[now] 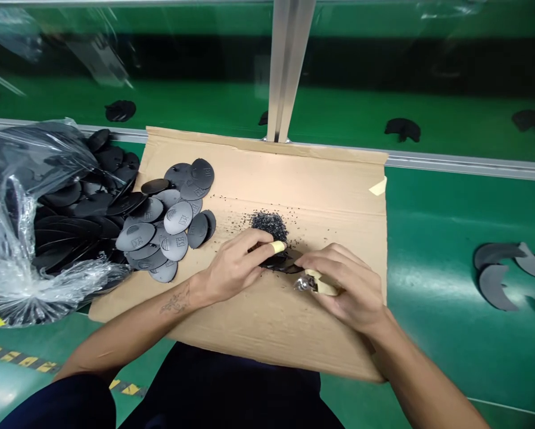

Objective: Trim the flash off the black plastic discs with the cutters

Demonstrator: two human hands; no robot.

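Note:
My left hand (243, 262), with yellow tape around one finger, has its fingers closed on a thin black plastic disc (289, 263) low over the cardboard. My right hand (350, 285) is curled at the disc's right side, fingertips by its edge. A shiny, clear-looking object (302, 283) pokes out from under the right fingers beside pale yellow tape; its kind is unclear. Just beyond the left fingers lies a heap of tiny black bits (270, 224), with loose ones scattered around. To the left, several black oval discs (178, 217) with embossed marks overlap in a pile.
A cardboard sheet (330, 179) covers the middle of the green table (446, 220). At left, a clear plastic bag (21, 226) spills more black discs. Curved black pieces (495, 280) lie at right. Behind stand a metal post (288, 71) and rail, with black pieces (403, 128) beyond.

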